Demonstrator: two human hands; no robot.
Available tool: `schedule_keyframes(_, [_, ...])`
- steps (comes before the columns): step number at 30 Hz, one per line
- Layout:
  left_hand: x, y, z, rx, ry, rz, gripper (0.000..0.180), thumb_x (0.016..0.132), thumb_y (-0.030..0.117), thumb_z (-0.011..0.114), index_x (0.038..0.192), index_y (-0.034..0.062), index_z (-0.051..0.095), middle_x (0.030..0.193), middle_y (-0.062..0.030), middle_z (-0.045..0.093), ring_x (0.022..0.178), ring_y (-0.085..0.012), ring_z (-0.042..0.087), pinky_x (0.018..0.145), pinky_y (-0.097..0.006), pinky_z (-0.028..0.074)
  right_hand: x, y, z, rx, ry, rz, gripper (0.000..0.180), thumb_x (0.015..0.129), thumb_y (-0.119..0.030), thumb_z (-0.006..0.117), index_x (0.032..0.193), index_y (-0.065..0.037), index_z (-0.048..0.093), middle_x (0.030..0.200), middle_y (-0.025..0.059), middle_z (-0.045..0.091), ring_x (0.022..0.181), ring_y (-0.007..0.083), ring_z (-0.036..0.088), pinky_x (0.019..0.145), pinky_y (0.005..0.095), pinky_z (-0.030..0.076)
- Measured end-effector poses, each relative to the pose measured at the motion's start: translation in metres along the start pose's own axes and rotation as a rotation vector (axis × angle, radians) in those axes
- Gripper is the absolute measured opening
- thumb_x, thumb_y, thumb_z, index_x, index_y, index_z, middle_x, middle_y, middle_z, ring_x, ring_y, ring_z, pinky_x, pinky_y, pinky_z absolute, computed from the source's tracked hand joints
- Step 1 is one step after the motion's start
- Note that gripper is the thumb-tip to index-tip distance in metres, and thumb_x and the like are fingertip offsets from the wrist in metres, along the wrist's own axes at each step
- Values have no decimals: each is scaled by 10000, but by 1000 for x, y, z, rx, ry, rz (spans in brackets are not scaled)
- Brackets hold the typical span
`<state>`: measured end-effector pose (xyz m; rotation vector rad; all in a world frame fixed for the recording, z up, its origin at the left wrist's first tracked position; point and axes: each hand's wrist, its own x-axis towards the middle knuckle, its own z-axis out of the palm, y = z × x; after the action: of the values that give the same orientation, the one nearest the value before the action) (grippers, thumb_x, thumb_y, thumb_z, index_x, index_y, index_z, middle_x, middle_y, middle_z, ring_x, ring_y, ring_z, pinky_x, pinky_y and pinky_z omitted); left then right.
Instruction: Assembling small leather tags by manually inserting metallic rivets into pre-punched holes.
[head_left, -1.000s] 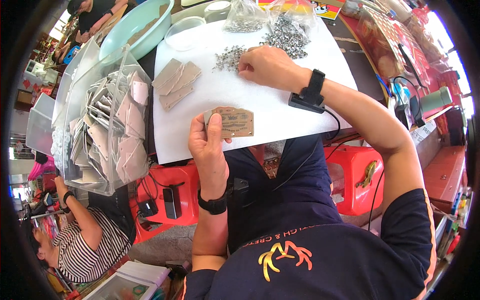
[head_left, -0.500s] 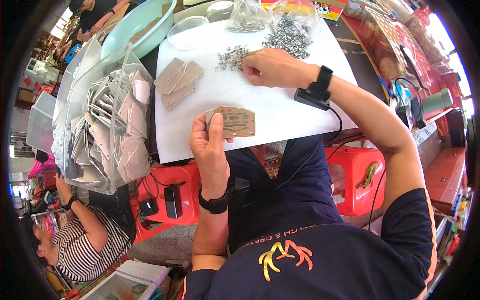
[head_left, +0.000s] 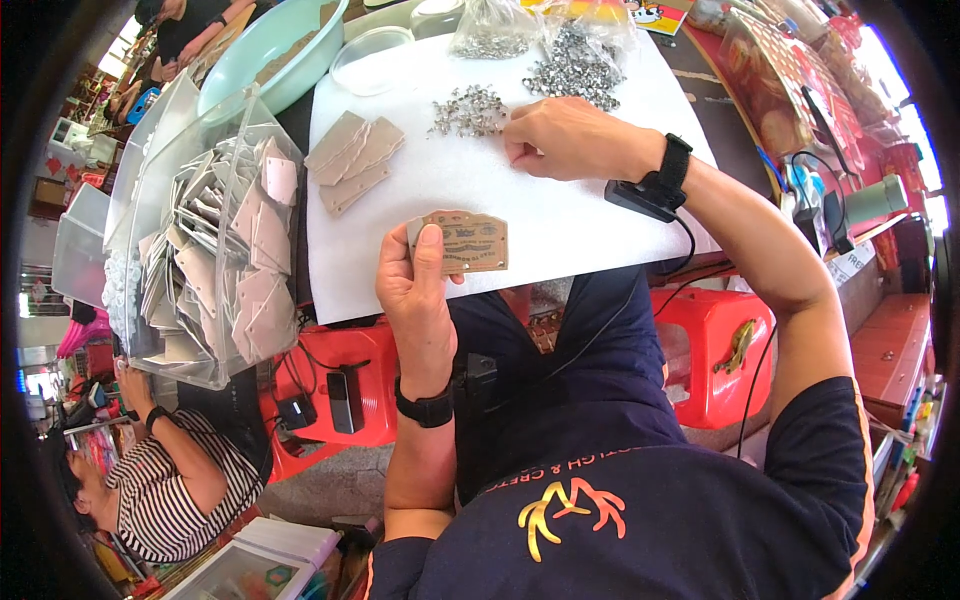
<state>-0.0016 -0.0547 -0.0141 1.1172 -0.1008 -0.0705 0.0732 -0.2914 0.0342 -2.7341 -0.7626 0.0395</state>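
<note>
Between the thumb and fingers of my left hand (head_left: 422, 290) is a small brown printed card (head_left: 470, 243) with a scalloped top and little holes near its edges. My right hand (head_left: 560, 138) hovers over the white sheet (head_left: 480, 190), its fingers pinched together; whatever sits between them is too small to make out. Just left of those fingertips lies a scatter of tiny silvery metal fasteners (head_left: 468, 110). A denser heap of metal pieces (head_left: 575, 65) spills from a clear bag behind. To the left rest several grey-brown cards (head_left: 355, 150), overlapping one another.
A clear plastic bin (head_left: 215, 250) full of cards stands at the left. Behind it is a pale green basin (head_left: 275, 55), and beside that a clear round lid (head_left: 372, 65). Red stools (head_left: 712, 350) flank my legs. A cable hangs from my right wrist. Another person in stripes (head_left: 185, 485) sits at lower left.
My right hand has shifted a little to the right, away from the small fasteners. My left hand keeps hold of the card, nearly in the same place.
</note>
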Motion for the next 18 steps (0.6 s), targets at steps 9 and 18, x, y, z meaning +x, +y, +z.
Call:
schedule_keyframes(9, [-1,0,1,15,-5,7,124,974,141,576,1086,90,582,939,6,653,766,-47,565,632,-218,413,-11,3,1,28,75,-58,78,825,-121,623,849,-47,622,797,116,634,736,309,635,670,392,487])
schedule_keyframes(18, [-1,0,2,14,-13,11,122,972,140,581,1085,93,584,939,4,655,765,-48,569,624,-218,416,-3,0,12,19,115,-76,97,837,-164,608,826,-73,640,779,111,638,777,307,651,680,415,516])
